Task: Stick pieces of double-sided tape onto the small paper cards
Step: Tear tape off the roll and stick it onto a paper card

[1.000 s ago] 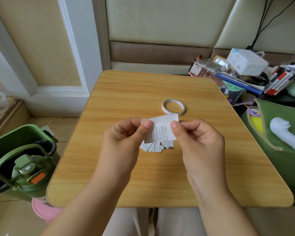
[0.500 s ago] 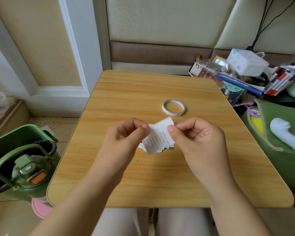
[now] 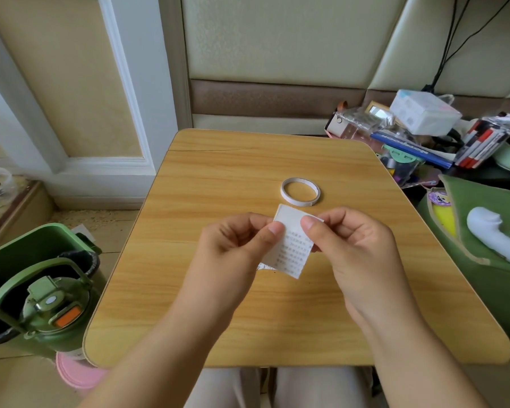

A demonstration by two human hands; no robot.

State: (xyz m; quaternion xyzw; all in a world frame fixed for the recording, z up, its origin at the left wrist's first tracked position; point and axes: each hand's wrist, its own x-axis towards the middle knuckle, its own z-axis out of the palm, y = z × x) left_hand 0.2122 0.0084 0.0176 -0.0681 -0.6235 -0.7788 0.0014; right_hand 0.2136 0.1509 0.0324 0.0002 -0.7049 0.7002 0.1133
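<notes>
Soft even daylight — faint shadows, wide-angle edge bowing.

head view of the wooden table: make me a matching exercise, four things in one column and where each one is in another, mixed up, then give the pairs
Things:
1. white ring-shaped roll of double-sided tape
2. small white printed paper card
3. green water bottle with an orange button
4. white curved plastic object

Places:
A. on the green bag right of the table
B. pinched between left hand and right hand
C. flat on the wooden table, beyond the hands
D. on the floor left of the table

Pairs: 1-C, 2-B, 3-D, 4-A
</notes>
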